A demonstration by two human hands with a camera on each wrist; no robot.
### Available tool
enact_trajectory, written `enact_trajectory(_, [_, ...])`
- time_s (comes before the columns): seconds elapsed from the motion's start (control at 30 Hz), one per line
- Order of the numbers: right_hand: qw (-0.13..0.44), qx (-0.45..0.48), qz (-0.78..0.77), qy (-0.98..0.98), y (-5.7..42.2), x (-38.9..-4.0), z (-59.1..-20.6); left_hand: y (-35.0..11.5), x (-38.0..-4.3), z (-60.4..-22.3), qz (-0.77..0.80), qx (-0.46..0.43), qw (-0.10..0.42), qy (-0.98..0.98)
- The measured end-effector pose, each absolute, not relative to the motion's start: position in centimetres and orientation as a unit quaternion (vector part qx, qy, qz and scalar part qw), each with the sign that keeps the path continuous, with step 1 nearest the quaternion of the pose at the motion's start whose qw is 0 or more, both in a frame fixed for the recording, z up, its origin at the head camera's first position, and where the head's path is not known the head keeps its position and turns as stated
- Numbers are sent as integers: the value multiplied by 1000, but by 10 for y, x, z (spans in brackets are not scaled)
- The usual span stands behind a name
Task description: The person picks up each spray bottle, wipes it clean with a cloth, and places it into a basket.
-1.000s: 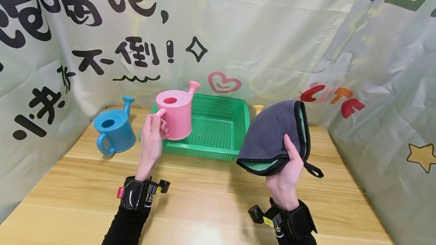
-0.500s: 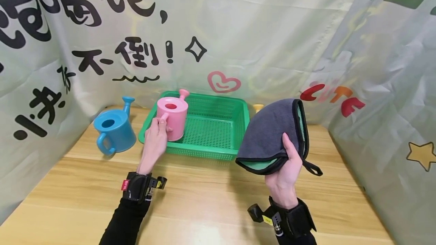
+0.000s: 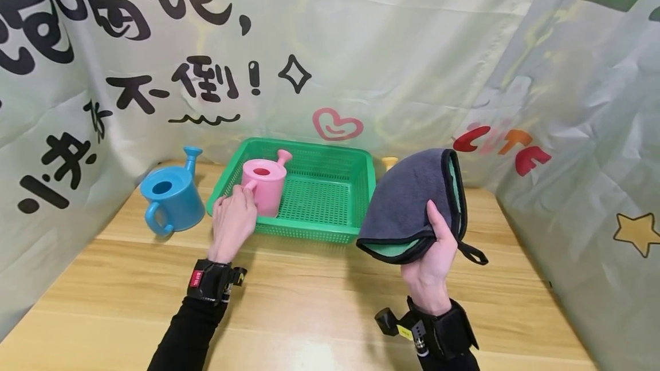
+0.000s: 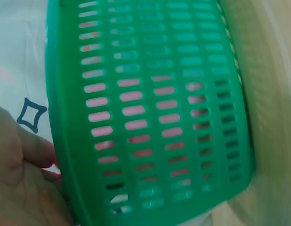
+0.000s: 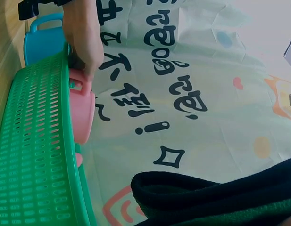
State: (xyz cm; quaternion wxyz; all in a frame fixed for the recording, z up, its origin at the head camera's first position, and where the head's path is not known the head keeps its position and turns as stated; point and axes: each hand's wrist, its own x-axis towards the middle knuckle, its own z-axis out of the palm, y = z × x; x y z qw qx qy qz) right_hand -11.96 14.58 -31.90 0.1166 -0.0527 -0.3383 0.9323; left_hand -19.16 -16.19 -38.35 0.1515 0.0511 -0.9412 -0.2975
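My left hand (image 3: pixel 234 222) grips the handle of a small pink watering can (image 3: pixel 266 190), which stands upright inside the left part of a green plastic basket (image 3: pixel 304 229). In the left wrist view the basket's slotted wall (image 4: pixel 150 117) hides most of the can, and pink shows through the slots. My right hand (image 3: pixel 433 265) holds a folded cloth (image 3: pixel 407 205), dark grey with a green inner face, black edging and a hanging loop, raised to the right of the basket. The cloth's dark edge (image 5: pixel 183 195) crosses the bottom of the right wrist view.
A blue watering can (image 3: pixel 173 199) stands on the wooden table (image 3: pixel 309 285), left of the basket. Behind the cloth a yellow spout (image 3: pixel 389 162) peeks out; the rest of it is hidden. A printed fabric sheet (image 3: pixel 402 62) encloses the table's back and sides.
My left hand has lowered the pink watering can from above the basket down into its left part. My right hand and the cloth have stayed almost still.
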Motion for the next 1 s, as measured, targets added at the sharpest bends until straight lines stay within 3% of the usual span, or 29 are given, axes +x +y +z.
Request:
enact_trajectory(0.43, [115, -39, 931, -345, 145, -118, -319, -171, -178, -391, -226, 16, 262, -938])
enact_trajectory(0.7, [115, -38, 929, -349, 145, -118, -320, -184, -168, -381, -286, 10, 234, -929])
enact_trajectory(1.0, [108, -37, 929, -351, 144, -118, -320, -235, -149, -371, -336, 32, 194, -921])
